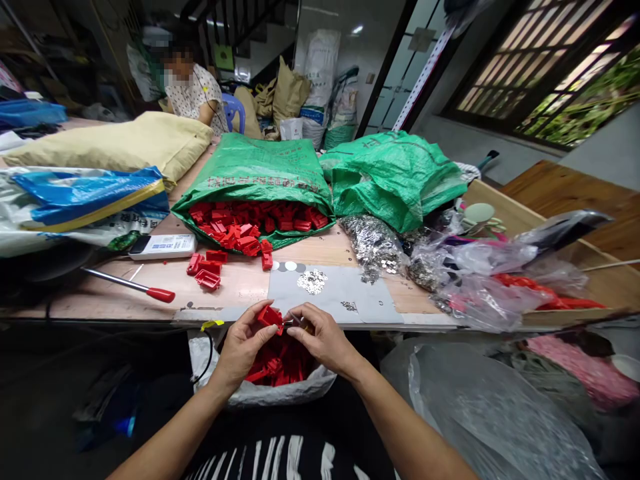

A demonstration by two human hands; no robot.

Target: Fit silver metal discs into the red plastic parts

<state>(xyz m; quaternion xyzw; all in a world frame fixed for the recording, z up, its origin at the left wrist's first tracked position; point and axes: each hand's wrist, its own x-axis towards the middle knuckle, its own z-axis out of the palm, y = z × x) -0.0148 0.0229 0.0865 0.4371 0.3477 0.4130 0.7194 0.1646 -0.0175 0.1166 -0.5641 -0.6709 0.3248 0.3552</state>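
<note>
My left hand (243,346) pinches a small red plastic part (271,316) just below the table's front edge. My right hand (320,339) is closed beside it, fingertips pressed to the same part, holding something small and dark that I cannot name. Below both hands a white bag (295,390) in my lap holds several more red parts. On the table ahead, a grey sheet (340,293) carries a little heap of small silver metal pieces (312,281).
An open green sack (255,175) spills red parts (250,227), with a few loose (206,268). A red-handled screwdriver (131,285), a white remote-like box (163,246), bags of metal bits (373,243), clear plastic bags (495,273). Another person (193,90) sits at the far end.
</note>
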